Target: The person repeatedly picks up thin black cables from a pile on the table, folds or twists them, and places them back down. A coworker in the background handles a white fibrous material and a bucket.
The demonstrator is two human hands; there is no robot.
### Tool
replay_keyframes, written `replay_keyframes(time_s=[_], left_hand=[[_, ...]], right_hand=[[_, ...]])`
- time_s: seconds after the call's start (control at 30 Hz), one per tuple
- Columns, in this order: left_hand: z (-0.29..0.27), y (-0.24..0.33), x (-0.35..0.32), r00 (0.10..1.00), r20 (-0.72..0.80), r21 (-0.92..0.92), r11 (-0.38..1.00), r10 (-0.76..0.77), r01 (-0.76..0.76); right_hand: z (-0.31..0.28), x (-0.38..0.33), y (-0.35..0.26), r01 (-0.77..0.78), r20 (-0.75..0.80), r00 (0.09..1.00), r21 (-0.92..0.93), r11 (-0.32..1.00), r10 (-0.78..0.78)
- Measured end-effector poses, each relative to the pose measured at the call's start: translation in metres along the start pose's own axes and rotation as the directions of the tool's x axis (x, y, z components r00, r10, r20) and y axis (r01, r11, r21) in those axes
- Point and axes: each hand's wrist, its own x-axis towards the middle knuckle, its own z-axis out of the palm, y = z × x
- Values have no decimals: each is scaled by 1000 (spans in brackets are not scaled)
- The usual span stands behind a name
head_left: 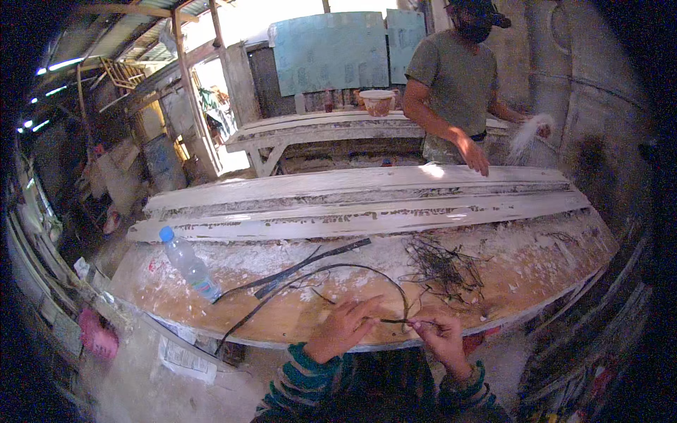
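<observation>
A long, thin dark strip (345, 266) arches over the near part of the table and curls back toward my hands. My right hand (441, 337) pinches it between thumb and fingertips, just above the table's near edge. A short piece of the strip spans the gap to my left hand (344, 328), whose thumb and fingertips close on it from the other side. The strip's other end droops over the table edge at the left. Flat dark strips (310, 266) lie crossed behind my hands. A tangle of thin dark shreds (446, 266) lies beyond my right hand.
A clear plastic bottle with a blue cap (189, 264) leans at the left. Long white-coated boards (352, 204) run across the far side of the table (169, 302). A co-worker (458, 77) stands behind them, holding whitish fibre (529, 137). A bucket (379, 103) sits on the back bench.
</observation>
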Motion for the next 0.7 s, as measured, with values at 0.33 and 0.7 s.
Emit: replay_keyframes(time_s=[0.33, 0.7], left_hand=[[-5, 23, -48, 956, 291, -632, 757, 34, 166], [-34, 24, -102, 922, -80, -387, 864, -379, 322]], right_hand=[[-34, -8, -3, -152, 26, 988, 371, 916, 153], [-51, 2, 23, -343, 471, 843, 102, 934, 259]])
